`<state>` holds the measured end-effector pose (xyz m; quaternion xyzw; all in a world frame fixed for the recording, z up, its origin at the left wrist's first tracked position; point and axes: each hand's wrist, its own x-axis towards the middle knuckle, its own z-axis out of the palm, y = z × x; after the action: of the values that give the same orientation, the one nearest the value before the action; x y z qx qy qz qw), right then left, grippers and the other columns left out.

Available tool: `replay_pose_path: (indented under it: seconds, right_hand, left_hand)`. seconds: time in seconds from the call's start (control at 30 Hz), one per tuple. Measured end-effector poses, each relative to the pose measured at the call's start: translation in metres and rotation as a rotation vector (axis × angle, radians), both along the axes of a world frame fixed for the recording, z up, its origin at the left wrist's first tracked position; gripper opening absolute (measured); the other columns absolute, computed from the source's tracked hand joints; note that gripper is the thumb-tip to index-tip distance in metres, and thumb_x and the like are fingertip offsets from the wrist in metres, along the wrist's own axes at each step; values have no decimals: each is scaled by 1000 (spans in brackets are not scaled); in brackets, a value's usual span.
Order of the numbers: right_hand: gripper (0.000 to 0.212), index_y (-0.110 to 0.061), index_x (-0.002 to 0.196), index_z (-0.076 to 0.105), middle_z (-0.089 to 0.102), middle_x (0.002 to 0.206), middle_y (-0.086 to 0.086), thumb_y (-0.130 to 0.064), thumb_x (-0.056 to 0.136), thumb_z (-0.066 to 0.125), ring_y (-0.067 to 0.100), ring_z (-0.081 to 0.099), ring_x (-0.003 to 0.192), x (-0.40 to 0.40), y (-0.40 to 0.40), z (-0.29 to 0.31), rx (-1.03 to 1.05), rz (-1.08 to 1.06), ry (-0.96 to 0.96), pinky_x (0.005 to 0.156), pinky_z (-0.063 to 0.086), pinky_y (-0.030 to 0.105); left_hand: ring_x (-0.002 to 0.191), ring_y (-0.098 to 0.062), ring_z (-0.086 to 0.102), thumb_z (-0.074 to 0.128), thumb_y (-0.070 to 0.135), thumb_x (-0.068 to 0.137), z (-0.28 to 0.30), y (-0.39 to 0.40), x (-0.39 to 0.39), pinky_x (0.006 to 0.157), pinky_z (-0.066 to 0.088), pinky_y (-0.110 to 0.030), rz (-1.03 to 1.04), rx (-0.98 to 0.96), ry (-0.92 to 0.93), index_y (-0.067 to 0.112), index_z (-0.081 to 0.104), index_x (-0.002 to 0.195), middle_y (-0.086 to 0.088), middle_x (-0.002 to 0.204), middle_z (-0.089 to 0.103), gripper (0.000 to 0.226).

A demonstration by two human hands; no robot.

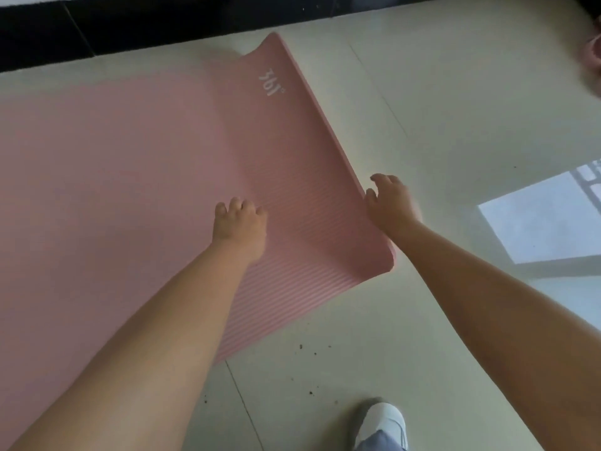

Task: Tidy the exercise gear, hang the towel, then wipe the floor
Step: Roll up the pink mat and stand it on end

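A pink ribbed exercise mat (136, 164) lies unrolled on the pale tiled floor, with white "361°" lettering near its far right corner. My left hand (240, 226) rests on the mat near its right end, fingers loosely bent and holding nothing. My right hand (390, 203) is at the mat's right edge, its thumb touching the edge and its fingers spread above the floor. The mat's near right corner (387, 255) curls slightly up off the floor.
Dark crumbs of dirt (307, 356) are scattered on the tiles in front of the mat. My white shoe (382, 424) stands at the bottom. A dark strip (130, 24) runs along the far side. A blurred pink object (592, 53) sits at the top right.
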<state>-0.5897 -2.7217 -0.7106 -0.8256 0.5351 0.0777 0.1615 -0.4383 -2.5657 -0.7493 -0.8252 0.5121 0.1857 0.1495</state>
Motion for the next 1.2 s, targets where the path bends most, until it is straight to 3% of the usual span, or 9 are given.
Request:
replay_pose_path:
  seconds: [0.23,0.37,0.43,0.5,0.6,0.7,0.8,1.03,1.2]
  right_hand:
    - [52,-15,147,24,40,142,13,-8,96,30,28,43,127,-22,-16,-45,290,-312,-162,101,38,35]
    - [50,-15,142,35,57,94,6,-20,94,48,19,55,77,-18,0,-57,513,-438,-326,65,43,27]
    - [61,-12,144,33,59,110,11,-30,91,58,25,59,94,-12,3,-60,524,-294,-231,74,44,29]
    - [83,-12,150,16,36,146,15,-37,86,63,31,41,130,-8,8,-63,507,-222,-156,98,38,35]
    - [88,-11,148,15,29,151,13,-44,83,64,31,35,135,-1,27,-70,605,-262,-80,106,36,40]
    - [70,-11,135,34,48,132,14,-35,79,69,32,49,118,2,45,-80,459,-190,-57,91,43,37]
    - [59,-14,128,35,51,119,13,-31,80,65,33,52,108,2,62,-80,246,-110,-47,83,44,39]
    - [68,-14,143,17,40,127,10,-39,89,51,28,42,117,4,105,-79,-9,157,131,100,32,35]
    - [64,-21,145,19,39,128,4,-42,90,46,24,38,120,3,116,-64,49,335,92,106,26,33]
  left_hand:
    - [130,-30,39,44,25,96,-50,0,-16,103,36,-38,51,82,126,13,42,137,-12,139,43,43]
    - [124,-32,47,42,30,96,-53,9,-13,97,42,-38,83,66,204,12,47,130,-14,133,50,39]
    - [120,-33,50,41,32,97,-55,14,-3,93,44,-38,159,-28,220,11,48,129,-15,130,52,39]
    - [118,-33,50,42,30,97,-55,18,6,92,44,-39,219,-174,231,10,49,129,-15,128,54,39]
    - [121,-31,48,46,22,96,-47,20,7,96,40,-37,367,-407,319,8,52,130,-14,130,55,37]
    - [119,-29,51,51,14,94,-42,15,2,98,38,-32,407,-613,395,5,59,124,-12,124,59,32]
    - [117,-24,55,52,13,93,-39,3,-3,99,40,-30,469,-704,503,5,59,124,-10,124,60,33]
    - [133,-23,43,59,34,88,-48,-25,-11,112,35,-36,844,-559,987,7,37,143,-10,145,44,65]
    - [123,-20,53,72,29,80,-58,-28,-9,104,43,-29,1034,-666,1067,8,39,139,-5,135,52,71]
